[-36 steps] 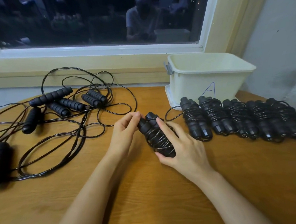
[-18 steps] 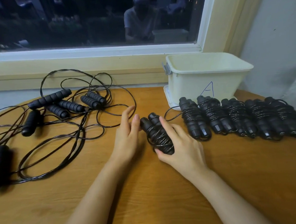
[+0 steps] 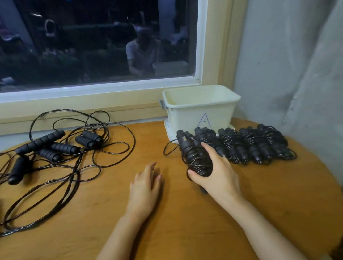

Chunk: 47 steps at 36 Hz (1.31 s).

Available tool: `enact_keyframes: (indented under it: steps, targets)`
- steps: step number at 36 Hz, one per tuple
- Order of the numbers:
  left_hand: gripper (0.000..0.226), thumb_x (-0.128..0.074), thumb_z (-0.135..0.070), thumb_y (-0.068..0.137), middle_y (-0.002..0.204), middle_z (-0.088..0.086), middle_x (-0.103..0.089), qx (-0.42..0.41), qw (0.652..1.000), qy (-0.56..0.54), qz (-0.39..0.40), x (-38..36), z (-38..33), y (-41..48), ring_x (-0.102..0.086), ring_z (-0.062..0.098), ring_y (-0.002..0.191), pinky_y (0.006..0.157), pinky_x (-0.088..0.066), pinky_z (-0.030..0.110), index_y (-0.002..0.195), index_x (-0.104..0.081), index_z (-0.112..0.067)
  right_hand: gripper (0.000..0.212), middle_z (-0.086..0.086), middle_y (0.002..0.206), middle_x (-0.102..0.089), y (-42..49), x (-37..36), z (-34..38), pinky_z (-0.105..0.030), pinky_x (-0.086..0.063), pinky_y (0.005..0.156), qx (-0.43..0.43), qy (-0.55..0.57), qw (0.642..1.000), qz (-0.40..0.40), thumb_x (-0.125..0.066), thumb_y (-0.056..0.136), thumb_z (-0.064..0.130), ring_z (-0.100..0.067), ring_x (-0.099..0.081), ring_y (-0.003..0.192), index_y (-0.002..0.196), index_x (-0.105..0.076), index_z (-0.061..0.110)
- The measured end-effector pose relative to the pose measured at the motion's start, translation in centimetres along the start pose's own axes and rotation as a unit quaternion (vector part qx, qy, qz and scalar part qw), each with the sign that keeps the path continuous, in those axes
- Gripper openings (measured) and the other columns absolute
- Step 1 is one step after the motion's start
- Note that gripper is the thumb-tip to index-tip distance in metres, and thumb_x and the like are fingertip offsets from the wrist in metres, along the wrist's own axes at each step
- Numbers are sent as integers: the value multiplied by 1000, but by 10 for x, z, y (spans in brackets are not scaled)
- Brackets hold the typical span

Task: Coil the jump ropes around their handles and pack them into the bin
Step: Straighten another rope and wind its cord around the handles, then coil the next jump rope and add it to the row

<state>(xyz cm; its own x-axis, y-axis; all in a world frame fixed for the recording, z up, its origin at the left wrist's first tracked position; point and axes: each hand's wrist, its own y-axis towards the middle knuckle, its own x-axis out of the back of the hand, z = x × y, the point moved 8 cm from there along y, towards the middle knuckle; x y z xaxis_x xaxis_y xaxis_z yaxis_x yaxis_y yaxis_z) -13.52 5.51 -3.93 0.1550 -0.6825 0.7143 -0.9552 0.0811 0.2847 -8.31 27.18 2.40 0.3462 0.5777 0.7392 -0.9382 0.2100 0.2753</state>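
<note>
The held bundle [image 3: 196, 158] lies beside four coiled bundles [image 3: 253, 145] fronting the bin [image 3: 201, 112].

A plain indoor room after dark, its kind not clearer: a round wooden surface [image 3: 191, 218] stands against a cream-framed window [image 3: 92, 40] whose black pane mirrors the interior, beside a pale wall [image 3: 271, 45].

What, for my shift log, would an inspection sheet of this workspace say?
Surface: wooden table, rounded edge.
Job's things: one coiled rope in hand; row of coiled ropes before the white bin; no rope seen inside.
Clutter: nothing seen.
Hands: left hand open, holding nothing; right hand grips the coiled rope.
Cables: loose ropes tangled at left, handles among them.
Surroundings: dark window behind, grey wall at right.
</note>
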Motion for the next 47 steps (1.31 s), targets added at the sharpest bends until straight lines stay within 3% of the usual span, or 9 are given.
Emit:
enact_keyframes:
  steps: [6, 9, 14, 19, 24, 29, 34, 41, 47]
  targets:
    - [42, -50, -35, 100, 127, -7, -61, 13, 999, 47, 12, -21, -28, -18, -43, 20, 128, 110, -26, 39, 141, -44, -27, 88, 2, 142, -45, -6, 60, -61, -34, -46, 87, -66, -84, 993, -47, -65, 83, 60, -20, -44, 130, 155, -20, 37]
    - [41, -49, -37, 100, 125, -6, -62, 11, 997, 67, 27, -31, -42, -24, -40, 22, 132, 114, -22, 41, 140, -45, -28, 91, 1, 145, -38, -7, 87, -95, -32, -49, 79, -106, -136, 983, -68, -64, 85, 60, -22, -45, 128, 157, -16, 33]
    - [42, -44, -39, 101, 137, -6, -56, -9, 989, 138, 54, -43, -52, -28, -34, 22, 136, 115, -20, 41, 142, -41, -29, 87, -1, 148, -40, -17, 122, -140, -31, -41, 73, -142, -208, 963, -92, -61, 89, 54, -25, -44, 127, 157, -11, 33]
    - [39, -41, -41, 102, 144, -8, -49, -9, 987, 145, 67, -41, -56, -29, -33, 21, 136, 116, -19, 42, 139, -47, -28, 84, -3, 158, -29, -27, 117, -170, -37, -48, 90, -151, -254, 954, -50, -50, 93, 60, -29, -39, 133, 157, -5, 30]
    - [42, -37, -44, 103, 149, -10, -43, -8, 985, 148, 90, -41, -55, -30, -30, 18, 139, 119, -18, 43, 141, -46, -30, 98, -7, 164, -13, -28, 114, -174, -49, -33, 114, -149, -269, 950, -49, -46, 86, 75, -39, -27, 143, 157, 7, 30]
    - [42, -36, -44, 103, 150, -9, -42, -7, 983, 153, 99, -40, -55, -31, -29, 18, 141, 120, -17, 42, 142, -46, -30, 95, -10, 165, -12, -30, 117, -162, -52, -26, 118, -115, -292, 947, -70, -45, 89, 71, -39, -20, 147, 158, 4, 28]
    - [38, -40, -41, 103, 147, -10, -45, -1, 986, 126, 112, -36, -55, -31, -30, 18, 140, 119, -16, 42, 139, -47, -32, 82, -10, 160, -29, -30, 111, -131, -55, -26, 117, -55, -295, 950, -86, -54, 92, 57, -38, -25, 146, 158, -17, 24]
    - [37, -38, -41, 104, 141, -10, -51, 16, 985, 133, 108, -1, -43, -36, -36, 19, 136, 119, -18, 46, 139, -45, -32, 70, -8, 150, -47, -22, 73, -52, -50, -36, 111, 70, -270, 957, -78, -61, 92, 46, -35, -40, 138, 152, -37, 20]
    - [37, -34, -41, 104, 139, -9, -51, 29, 984, 156, 81, 53, -16, -42, -38, 18, 134, 118, -19, 48, 139, -44, -33, 65, -7, 133, -62, -21, 12, 39, -47, -53, 94, 206, -212, 953, -66, -77, 80, 35, -34, -56, 123, 139, -56, 17]
